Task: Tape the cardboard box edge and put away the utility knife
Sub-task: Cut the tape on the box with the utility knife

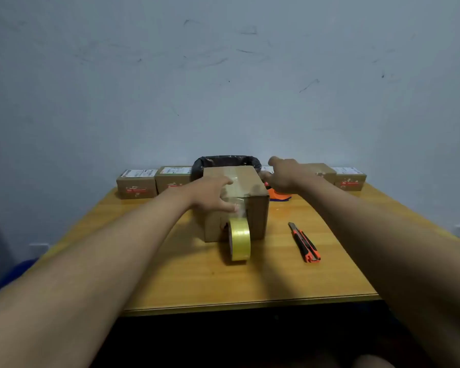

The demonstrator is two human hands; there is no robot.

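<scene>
A plain cardboard box (255,205) stands in the middle of the wooden table (250,282), with clear tape across its top and down its near face. A yellowish tape roll (240,242) stands on edge against the box's front, its strip still joined to the box. My left hand (211,193) lies flat on the box's near-left top edge, thumb pressing the tape. My right hand (286,173) hovers open past the box's far right corner, holding nothing. An orange-and-black utility knife (304,242) lies on the table to the right of the box.
Small printed cartons line the table's back edge at left (136,183) and right (349,178). A bin with a black bag (225,162) sits behind the box. An orange and blue object (279,195) lies under my right hand. A grey wall rises behind.
</scene>
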